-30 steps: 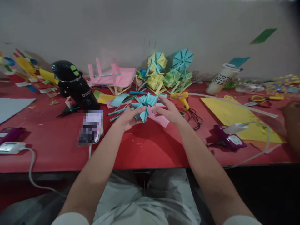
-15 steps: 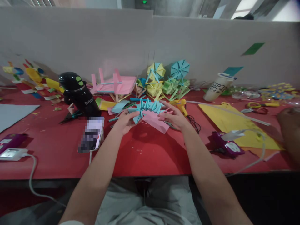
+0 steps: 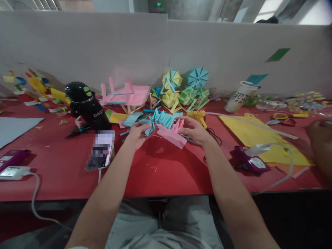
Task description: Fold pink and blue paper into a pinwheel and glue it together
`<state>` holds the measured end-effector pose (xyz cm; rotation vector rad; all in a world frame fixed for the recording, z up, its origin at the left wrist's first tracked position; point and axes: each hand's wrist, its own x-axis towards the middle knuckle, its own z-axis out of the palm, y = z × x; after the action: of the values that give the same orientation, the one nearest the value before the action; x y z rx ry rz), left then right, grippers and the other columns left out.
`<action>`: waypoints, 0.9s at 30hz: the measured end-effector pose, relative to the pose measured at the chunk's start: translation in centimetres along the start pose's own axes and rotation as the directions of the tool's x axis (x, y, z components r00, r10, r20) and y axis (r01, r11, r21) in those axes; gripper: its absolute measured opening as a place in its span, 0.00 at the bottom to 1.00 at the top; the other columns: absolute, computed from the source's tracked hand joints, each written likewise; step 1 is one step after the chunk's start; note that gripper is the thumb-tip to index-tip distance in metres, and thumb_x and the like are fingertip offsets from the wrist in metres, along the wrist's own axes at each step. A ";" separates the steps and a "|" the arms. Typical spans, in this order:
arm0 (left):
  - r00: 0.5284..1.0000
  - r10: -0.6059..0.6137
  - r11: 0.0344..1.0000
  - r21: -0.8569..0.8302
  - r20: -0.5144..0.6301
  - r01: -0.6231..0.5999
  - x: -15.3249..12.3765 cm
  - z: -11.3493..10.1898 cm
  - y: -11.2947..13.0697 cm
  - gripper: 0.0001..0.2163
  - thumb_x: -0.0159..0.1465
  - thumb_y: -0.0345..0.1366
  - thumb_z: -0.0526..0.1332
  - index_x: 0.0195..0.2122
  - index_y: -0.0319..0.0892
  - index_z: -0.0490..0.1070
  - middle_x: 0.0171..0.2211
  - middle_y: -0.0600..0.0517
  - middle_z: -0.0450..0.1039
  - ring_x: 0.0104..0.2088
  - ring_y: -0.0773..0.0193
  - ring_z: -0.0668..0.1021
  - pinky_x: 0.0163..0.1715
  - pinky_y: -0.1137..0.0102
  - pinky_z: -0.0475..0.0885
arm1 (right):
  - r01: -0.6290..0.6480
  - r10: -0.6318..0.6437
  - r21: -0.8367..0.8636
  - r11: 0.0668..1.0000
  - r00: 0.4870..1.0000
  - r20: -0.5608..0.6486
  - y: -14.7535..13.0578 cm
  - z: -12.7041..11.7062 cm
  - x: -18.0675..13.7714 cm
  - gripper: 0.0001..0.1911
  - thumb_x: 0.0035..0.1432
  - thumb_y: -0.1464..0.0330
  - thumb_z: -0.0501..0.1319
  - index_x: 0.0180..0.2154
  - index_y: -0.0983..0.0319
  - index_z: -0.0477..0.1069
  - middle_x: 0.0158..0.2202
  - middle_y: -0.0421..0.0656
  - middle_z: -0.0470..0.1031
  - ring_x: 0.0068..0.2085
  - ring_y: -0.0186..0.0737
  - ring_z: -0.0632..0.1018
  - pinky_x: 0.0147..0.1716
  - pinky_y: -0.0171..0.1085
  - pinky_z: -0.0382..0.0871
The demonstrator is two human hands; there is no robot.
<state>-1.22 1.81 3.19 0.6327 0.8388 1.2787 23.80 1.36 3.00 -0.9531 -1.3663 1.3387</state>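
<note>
Fingers of the left hand (image 3: 137, 134) curl around the near-left end of a blue pleated paper fan (image 3: 160, 120), thumb on top, gripping its folded tip. Those of the right hand (image 3: 194, 129) are bent and closed over the fan's right end, where a pink folded paper (image 3: 171, 135) lies under them; whether they pinch the pink piece as well cannot be told. Both forearms reach forward from the near edge of the red tabletop (image 3: 160, 169) and converge toward its middle, wrists low, palms turned inward toward each other. The fan is held just above the tabletop, halfway between the near and far edges.

Just left of the left hand lies a phone (image 3: 101, 150), and behind that stands a black bottle (image 3: 86, 105). A yellow glue gun (image 3: 197, 116) sits just beyond the right hand. Along the far edge are a pink paper table model (image 3: 127, 92) and a cluster of yellow, green and blue paper pinwheels (image 3: 184, 87). Toward the right edge lies a yellow paper sheet (image 3: 261, 136), with another person's hand (image 3: 320, 138) at the frame's side.
</note>
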 end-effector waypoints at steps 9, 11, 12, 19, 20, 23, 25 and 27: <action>0.999 0.018 0.990 0.142 0.046 -0.024 -0.4 0.4 -0.3 0.14 0.42 0.26 0.74 0.28 0.40 0.74 0.28 0.54 0.78 0.33 0.67 0.79 0.42 0.68 0.76 | -0.010 0.012 0.031 0.999 0.998 -0.061 0.2 0.2 0.3 0.35 0.41 0.64 0.76 0.53 0.55 0.71 0.48 0.44 0.75 0.45 0.41 0.77 0.48 0.45 0.73; 0.997 0.006 0.985 0.173 0.070 -0.018 -0.4 0.3 -0.5 0.15 0.42 0.26 0.74 0.31 0.39 0.75 0.30 0.53 0.78 0.34 0.67 0.80 0.43 0.70 0.75 | -0.017 0.021 0.040 0.999 0.996 -0.085 0.4 0.2 0.4 0.33 0.39 0.64 0.76 0.50 0.56 0.71 0.45 0.43 0.76 0.43 0.40 0.77 0.48 0.45 0.73; 0.996 -0.003 0.982 0.186 0.085 -0.013 -0.3 0.3 -0.6 0.16 0.43 0.25 0.74 0.33 0.39 0.76 0.31 0.53 0.78 0.35 0.67 0.80 0.43 0.70 0.75 | -0.018 0.022 0.040 0.999 0.995 -0.098 0.6 0.2 0.4 0.31 0.39 0.64 0.77 0.47 0.57 0.71 0.43 0.42 0.76 0.43 0.40 0.78 0.48 0.46 0.73; 0.991 -0.055 0.967 0.253 0.122 0.022 -0.8 0.5 -0.7 0.23 0.45 0.24 0.73 0.44 0.43 0.77 0.35 0.53 0.76 0.35 0.67 0.79 0.42 0.68 0.75 | 0.019 -0.019 0.007 1.000 1.000 -0.022 1.2 0.6 0.6 0.26 0.43 0.62 0.76 0.44 0.58 0.74 0.45 0.44 0.78 0.45 0.40 0.79 0.52 0.46 0.72; 0.987 -0.079 0.963 0.268 0.142 0.039 -0.9 0.5 -0.7 0.24 0.46 0.25 0.73 0.46 0.44 0.77 0.36 0.52 0.76 0.36 0.66 0.79 0.43 0.66 0.75 | 0.023 -0.023 0.007 1.000 1.000 0.008 1.2 0.7 0.6 0.25 0.44 0.61 0.75 0.45 0.58 0.74 0.47 0.45 0.78 0.45 0.40 0.79 0.52 0.46 0.72; 0.981 -0.099 0.960 0.276 0.165 0.050 -1.0 0.7 -0.8 0.24 0.46 0.25 0.74 0.45 0.43 0.75 0.39 0.51 0.76 0.37 0.65 0.79 0.45 0.64 0.75 | 0.013 -0.013 0.007 1.000 0.996 0.086 1.4 1.0 0.7 0.24 0.48 0.58 0.73 0.47 0.58 0.75 0.50 0.46 0.78 0.46 0.41 0.79 0.50 0.46 0.74; 0.990 -0.057 0.970 0.240 0.129 0.025 -0.9 0.8 -0.9 0.22 0.45 0.25 0.74 0.42 0.41 0.73 0.38 0.51 0.76 0.38 0.65 0.79 0.45 0.64 0.75 | 0.014 -0.014 0.001 1.000 0.994 0.110 1.5 1.3 0.7 0.24 0.49 0.58 0.72 0.47 0.58 0.76 0.50 0.46 0.77 0.46 0.41 0.79 0.49 0.45 0.75; 0.998 -0.003 0.982 0.190 0.062 -0.009 -0.7 1.0 -1.1 0.22 0.44 0.26 0.75 0.38 0.40 0.70 0.35 0.53 0.75 0.37 0.66 0.79 0.45 0.65 0.74 | 0.020 -0.019 -0.011 1.000 0.993 0.114 1.5 1.7 0.7 0.23 0.49 0.58 0.73 0.46 0.58 0.76 0.49 0.46 0.78 0.45 0.40 0.79 0.47 0.44 0.76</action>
<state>0.17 0.92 2.97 0.8226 0.9159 1.1839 21.86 1.74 1.70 -0.8804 -1.4677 1.3898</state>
